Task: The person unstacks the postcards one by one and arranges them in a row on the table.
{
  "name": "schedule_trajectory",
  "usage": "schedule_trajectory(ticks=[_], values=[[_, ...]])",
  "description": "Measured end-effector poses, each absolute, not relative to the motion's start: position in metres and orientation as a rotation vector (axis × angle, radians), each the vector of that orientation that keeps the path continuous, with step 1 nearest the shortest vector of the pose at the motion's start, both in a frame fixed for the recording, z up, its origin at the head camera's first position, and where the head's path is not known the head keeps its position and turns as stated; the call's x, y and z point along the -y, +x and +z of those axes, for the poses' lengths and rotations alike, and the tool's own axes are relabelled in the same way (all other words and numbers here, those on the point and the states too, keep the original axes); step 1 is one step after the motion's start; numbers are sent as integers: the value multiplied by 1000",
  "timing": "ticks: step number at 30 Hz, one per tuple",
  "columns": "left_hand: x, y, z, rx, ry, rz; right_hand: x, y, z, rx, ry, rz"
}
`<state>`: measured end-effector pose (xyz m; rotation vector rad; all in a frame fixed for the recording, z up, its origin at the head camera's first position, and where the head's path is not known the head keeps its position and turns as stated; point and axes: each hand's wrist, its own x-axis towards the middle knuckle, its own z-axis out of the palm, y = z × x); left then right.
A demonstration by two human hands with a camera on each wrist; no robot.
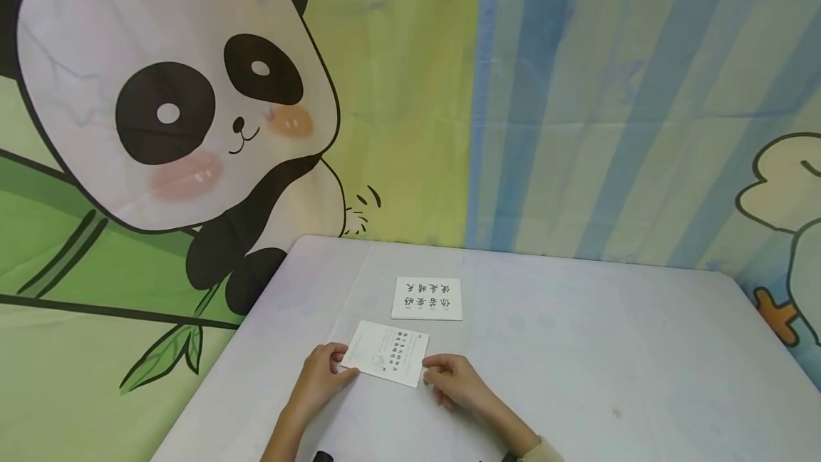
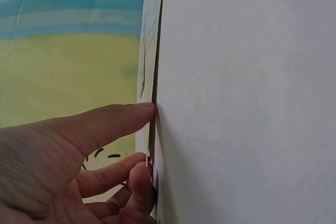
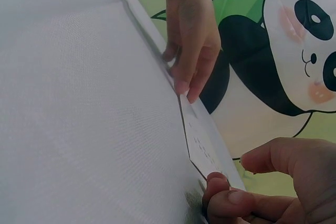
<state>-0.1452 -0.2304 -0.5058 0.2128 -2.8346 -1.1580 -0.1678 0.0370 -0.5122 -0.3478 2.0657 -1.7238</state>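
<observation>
A white printed card [image 1: 385,353] with rows of dark characters and a small faint drawing lies tilted near the front of the table. My left hand [image 1: 321,376] holds its left corner, thumb at the near edge and fingers at the left side. In the left wrist view, the thumb [image 2: 118,121] reaches along the card's edge while the other fingers bunch at the corner. At the opposite side, my right hand [image 1: 457,381] has its fingertips right at the right edge. The right wrist view shows one digit standing apart above the card and bent fingers at its corner.
Beyond the held card, a second white card [image 1: 427,298] with two lines of bold characters lies flat. The pale table [image 1: 609,348] ends at a cloth backdrop [image 1: 410,91] with a cartoon panda and blue stripes.
</observation>
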Motion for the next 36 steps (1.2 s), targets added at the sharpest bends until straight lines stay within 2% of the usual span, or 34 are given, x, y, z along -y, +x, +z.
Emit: schedule_trajectory(ticks=[19, 36], values=[[234, -147, -503, 2772, 241, -1253, -36, -167, -509, -2060, -331, -1736], [220, -157, -496, 2707, 126, -1294, -49, -179, -516, -2173, -249, -1889]])
